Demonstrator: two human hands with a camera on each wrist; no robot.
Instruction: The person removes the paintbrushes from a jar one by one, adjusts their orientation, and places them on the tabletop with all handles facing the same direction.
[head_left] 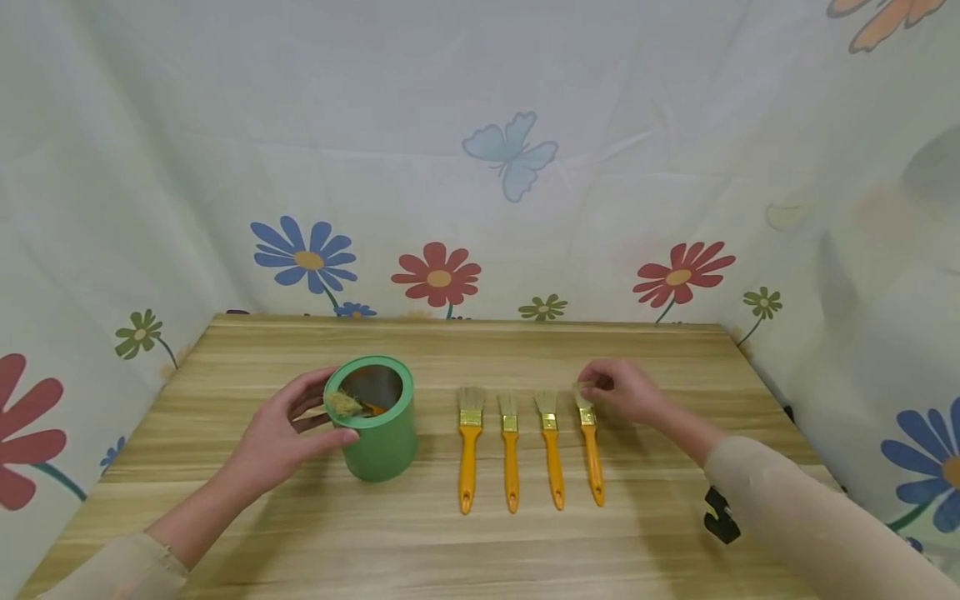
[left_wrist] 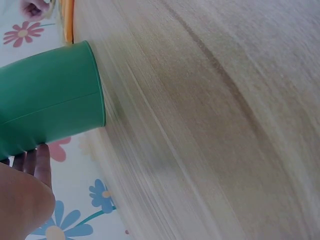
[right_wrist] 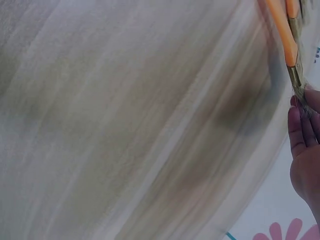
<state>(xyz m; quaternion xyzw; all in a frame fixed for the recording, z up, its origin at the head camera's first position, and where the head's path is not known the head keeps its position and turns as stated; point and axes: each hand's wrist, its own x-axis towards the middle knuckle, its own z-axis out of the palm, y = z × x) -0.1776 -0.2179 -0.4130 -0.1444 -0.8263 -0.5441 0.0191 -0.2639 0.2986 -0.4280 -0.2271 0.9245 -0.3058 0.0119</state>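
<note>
My left hand holds a green metal can by its left side, thumb in front and fingers behind. Inside the can leans a paintbrush, bristles up at the rim; its lower part is hidden. To the right of the can, several paintbrushes with orange handles lie in a row, bristles away from me. At the right end of that row, my right hand pinches the bristle tips of a paintbrush. The right wrist view shows the fingertips on those bristles, below the metal ferrule.
Beside the held brush lie a narrow brush, another narrow brush and a wider brush. The wood-grain table ends at a flowered cloth. A small black object shows by the right sleeve.
</note>
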